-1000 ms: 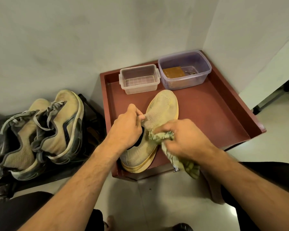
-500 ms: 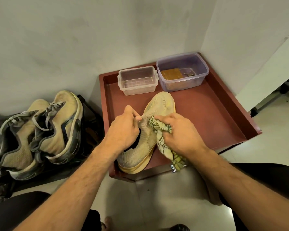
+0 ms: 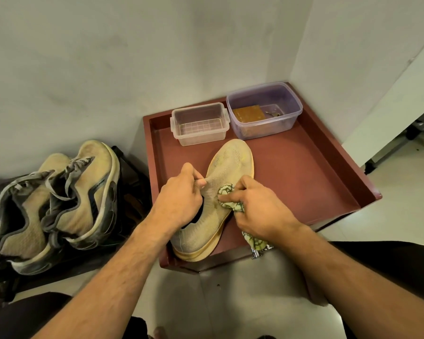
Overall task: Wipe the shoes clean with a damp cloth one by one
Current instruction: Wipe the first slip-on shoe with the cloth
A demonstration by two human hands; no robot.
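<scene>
The left hand (image 3: 179,196) pinches the knit collar of the beige shoe (image 3: 220,192) between thumb and fingers and pulls it up. The right hand (image 3: 260,211) grips the bunched patterned cloth (image 3: 227,194) and presses it on the upper, near the opening. The shoe lies on the red tray (image 3: 304,182), with its heel at the near edge and its toe toward the boxes.

I think 2 things can go wrong. The heel sits very close to the near rim, so a strong rubbing stroke toward the person can push the shoe off the tray. Also, the loose end of the cloth hangs over the edge and can catch there.

Count: 1 shoe on the tray, 2 laced shoes (image 3: 83,199) waiting on the left, 1 cloth, 2 plastic boxes: the clear box (image 3: 200,124) and the purple box (image 3: 264,111).
</scene>
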